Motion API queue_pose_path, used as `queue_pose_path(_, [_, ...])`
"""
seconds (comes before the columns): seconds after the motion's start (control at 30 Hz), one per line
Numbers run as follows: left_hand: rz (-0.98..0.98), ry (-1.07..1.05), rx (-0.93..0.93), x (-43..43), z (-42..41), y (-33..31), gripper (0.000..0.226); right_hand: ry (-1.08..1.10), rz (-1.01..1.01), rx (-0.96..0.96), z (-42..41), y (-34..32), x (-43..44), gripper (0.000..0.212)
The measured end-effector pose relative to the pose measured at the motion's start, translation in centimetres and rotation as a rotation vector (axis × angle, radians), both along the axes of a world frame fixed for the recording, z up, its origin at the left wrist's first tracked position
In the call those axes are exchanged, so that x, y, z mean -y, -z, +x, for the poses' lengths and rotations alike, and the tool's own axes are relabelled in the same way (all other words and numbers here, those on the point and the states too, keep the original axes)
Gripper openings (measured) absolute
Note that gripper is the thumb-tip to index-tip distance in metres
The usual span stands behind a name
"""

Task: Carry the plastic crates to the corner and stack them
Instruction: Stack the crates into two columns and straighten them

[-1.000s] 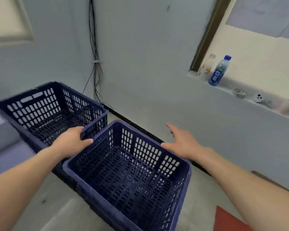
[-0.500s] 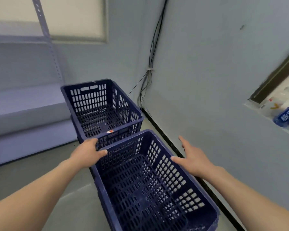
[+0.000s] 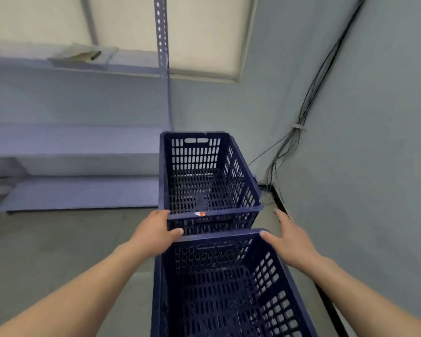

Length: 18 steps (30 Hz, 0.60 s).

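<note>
Two dark blue slotted plastic crates fill the middle of the head view. The far crate point(image 3: 195, 154) stands by the room's corner with a red-and-white sticker on its near rim; a second crate wall point(image 3: 212, 224) shows under it. The near crate point(image 3: 216, 254) lies end-on just behind it, lower in the view. My left hand point(image 3: 156, 232) grips the near crate's far left corner, thumb along the rim. My right hand point(image 3: 289, 242) presses the far right corner with straight fingers, thumb on the rim.
Grey-blue metal shelving point(image 3: 78, 190) runs along the left, with a perforated upright point(image 3: 162, 45). A bundle of cables point(image 3: 294, 137) hangs down the corner wall to the floor. A black skirting strip point(image 3: 326, 302) lines the right wall. Grey floor point(image 3: 58, 239) lies to the left.
The view has swung left towards the corner. The near crate now lines up end-on with the far crate, closer to it. Both hands stay at its far corners.
</note>
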<state>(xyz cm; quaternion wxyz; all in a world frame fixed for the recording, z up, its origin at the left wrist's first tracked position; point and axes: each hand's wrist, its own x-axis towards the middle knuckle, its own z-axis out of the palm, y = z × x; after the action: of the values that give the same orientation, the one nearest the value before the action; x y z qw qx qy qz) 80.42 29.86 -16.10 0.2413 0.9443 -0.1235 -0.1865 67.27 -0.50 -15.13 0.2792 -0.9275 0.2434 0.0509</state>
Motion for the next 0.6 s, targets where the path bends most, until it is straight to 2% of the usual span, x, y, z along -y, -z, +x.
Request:
queue_pose_path(0.2, [-0.020, -0.193, 0.061, 1.8, 1.2, 1.3, 0.058, -0.025, 0.007, 0.087, 6.2, 2.4, 2.8, 0.079])
queue_pose_path(0.37, [-0.033, -0.281, 0.081, 3.0, 3.7, 3.6, 0.047, -0.029, 0.030, 0.180, 10.5, 4.2, 3.4, 0.034])
queue_pose_path(0.53, [-0.138, -0.400, 0.037, 3.9, 6.5, 6.7, 0.040, 0.005, 0.039, 0.155, 13.5, 7.2, 3.2, 0.040])
queue_pose_path(0.6, [-0.177, -0.448, -0.001, 4.5, 7.1, 7.5, 0.045, 0.039, 0.013, 0.137, 14.3, 8.1, 3.4, 0.044])
